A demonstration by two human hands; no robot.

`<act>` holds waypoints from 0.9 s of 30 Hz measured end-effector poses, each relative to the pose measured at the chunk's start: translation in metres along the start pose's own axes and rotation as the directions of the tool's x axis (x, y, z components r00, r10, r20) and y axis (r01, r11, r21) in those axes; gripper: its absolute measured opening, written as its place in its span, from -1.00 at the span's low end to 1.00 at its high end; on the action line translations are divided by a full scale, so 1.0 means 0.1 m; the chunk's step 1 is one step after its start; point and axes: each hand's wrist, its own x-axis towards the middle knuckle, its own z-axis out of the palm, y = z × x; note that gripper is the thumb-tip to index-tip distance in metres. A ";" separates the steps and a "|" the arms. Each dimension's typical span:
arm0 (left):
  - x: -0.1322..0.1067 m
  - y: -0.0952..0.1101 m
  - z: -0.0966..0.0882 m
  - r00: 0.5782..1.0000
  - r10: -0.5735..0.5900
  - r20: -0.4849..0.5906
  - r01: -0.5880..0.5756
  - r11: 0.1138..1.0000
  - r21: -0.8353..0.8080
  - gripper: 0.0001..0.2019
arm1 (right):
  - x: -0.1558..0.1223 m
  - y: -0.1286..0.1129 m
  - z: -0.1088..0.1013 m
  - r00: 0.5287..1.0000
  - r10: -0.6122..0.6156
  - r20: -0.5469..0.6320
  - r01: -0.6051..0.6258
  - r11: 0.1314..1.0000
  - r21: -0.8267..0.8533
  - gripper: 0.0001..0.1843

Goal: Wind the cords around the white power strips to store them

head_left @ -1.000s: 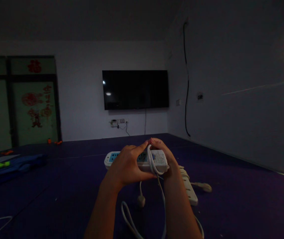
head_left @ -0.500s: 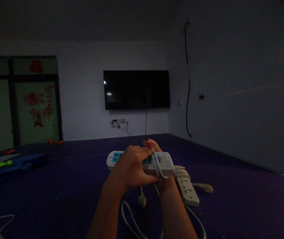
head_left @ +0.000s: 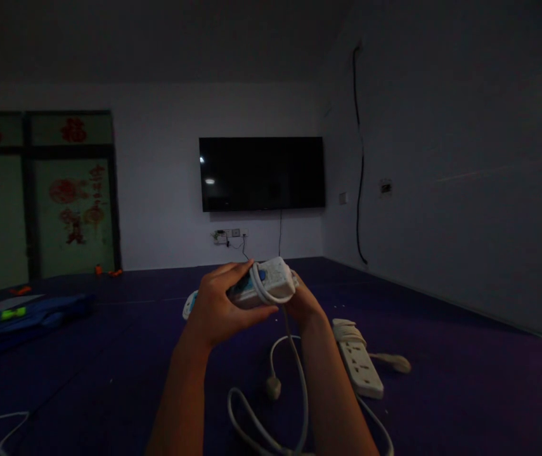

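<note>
My left hand [head_left: 216, 304] grips a white power strip [head_left: 273, 278] with blue socket faces, its thumb below and fingers over the top. The strip is tilted, right end raised. A white cord [head_left: 262, 288] loops around that end, beside a blue switch. Behind the same end is my right hand [head_left: 303, 301], closed on the cord, its fingertips mostly hidden by the strip. The cord hangs below the hands in loose loops, near a plug [head_left: 273, 387] on the purple surface.
A second white power strip [head_left: 361, 370], its cord wound around one end, lies to the right with its plug [head_left: 397, 363]. Folded blue cloth [head_left: 56, 310] lies at left. Another white cord [head_left: 11, 415] is at lower left. A television [head_left: 262, 174] hangs on the far wall.
The strip has moved left and tilted, its right end rising. My right hand has gone from above the strip, with the cord, to behind its right end.
</note>
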 end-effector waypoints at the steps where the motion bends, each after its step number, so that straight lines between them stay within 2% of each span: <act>1: 0.00 -0.01 -0.01 1.000 -0.007 -0.012 0.007 1.000 -0.003 -0.35 | 0.02 0.00 0.02 1.000 -0.005 0.013 0.005 1.000 0.010 -0.63; 3: 0.01 -0.03 0.01 0.999 -0.024 -0.047 0.023 1.000 -0.021 -0.36 | 0.04 0.00 0.05 0.999 -0.020 0.025 0.019 0.999 0.048 -0.65; 6: 0.01 -0.05 0.07 0.984 -0.084 -0.156 0.070 0.994 -0.089 -0.39 | 0.04 -0.01 0.06 0.997 -0.014 0.071 0.008 0.996 0.090 -0.70; 10: 0.02 -0.09 0.14 0.932 -0.221 -0.287 0.163 0.964 -0.212 -0.44 | 0.00 -0.11 0.10 0.983 0.048 0.178 -0.066 0.993 0.102 -0.76; 17: 0.05 -0.19 0.09 0.842 -0.354 -0.406 0.241 0.922 -0.304 -0.46 | -0.03 -0.21 0.23 0.967 0.165 0.193 -0.174 0.984 0.029 -0.70; 20: 0.04 -0.27 0.08 0.814 -0.353 -0.462 0.261 0.932 -0.253 -0.39 | -0.03 -0.19 0.25 0.949 0.268 0.167 -0.266 0.963 -0.036 -0.80; 23: 0.04 -0.36 0.11 0.808 -0.301 -0.507 0.262 0.954 -0.148 -0.34 | -0.04 -0.22 0.29 0.921 0.372 0.118 -0.360 0.926 -0.113 -0.85; 27: 0.02 -0.43 0.15 0.817 -0.179 -0.549 0.240 0.970 0.041 -0.30 | -0.06 -0.29 0.35 0.913 0.400 0.079 -0.380 0.905 -0.193 -0.78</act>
